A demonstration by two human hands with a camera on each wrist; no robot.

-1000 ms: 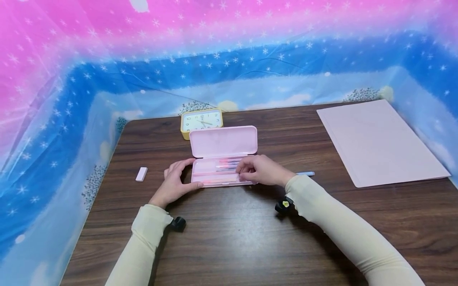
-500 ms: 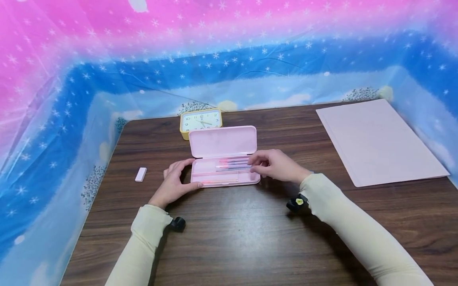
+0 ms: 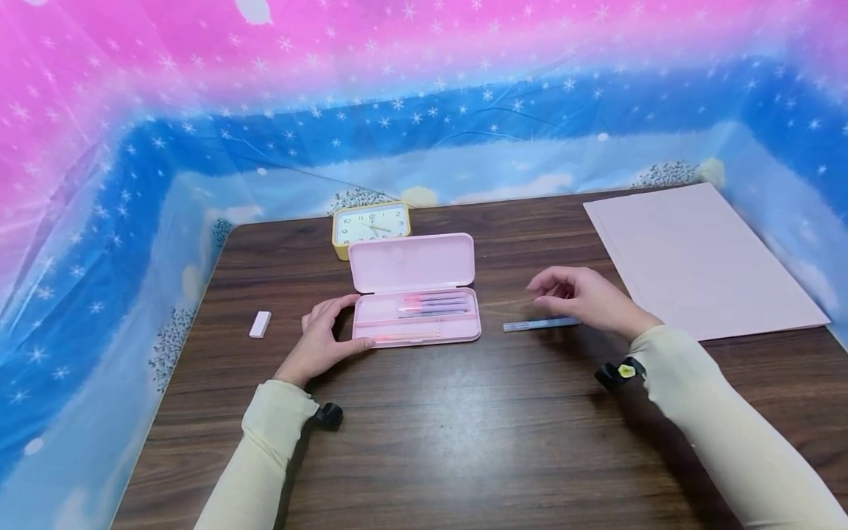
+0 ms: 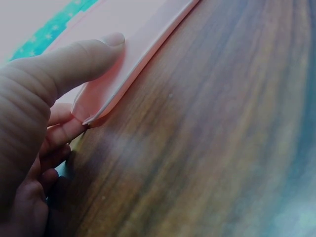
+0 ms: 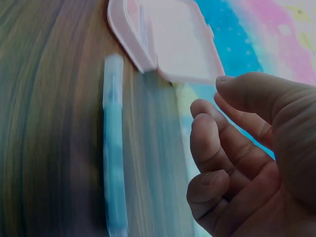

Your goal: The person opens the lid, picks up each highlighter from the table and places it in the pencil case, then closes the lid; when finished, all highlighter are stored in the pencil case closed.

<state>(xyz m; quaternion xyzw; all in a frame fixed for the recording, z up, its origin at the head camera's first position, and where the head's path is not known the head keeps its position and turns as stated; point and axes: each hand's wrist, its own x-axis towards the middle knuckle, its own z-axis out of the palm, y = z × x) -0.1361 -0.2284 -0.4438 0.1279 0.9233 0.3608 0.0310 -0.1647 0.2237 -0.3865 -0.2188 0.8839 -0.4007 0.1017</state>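
An opened pink pencil case stands mid-table with its lid up; several pens lie in its back compartment and an orange-pink pen in the front one. My left hand holds the case's left end, thumb on the front wall and fingers around the corner. To the right of the case a light blue pen with a clear cap lies on the table. My right hand hovers just over its right end, fingers loosely bent, nothing between thumb and fingertips.
Behind the case stands a yellow-framed clock, partly hidden by the lid. A white eraser lies to the left. At the right a large pale pink folder lies flat near the back edge. A patterned cloth surrounds the wooden table.
My right hand has left the pencil case and moved right to above the blue pen, holding nothing. The left hand has stayed at the case's left end.
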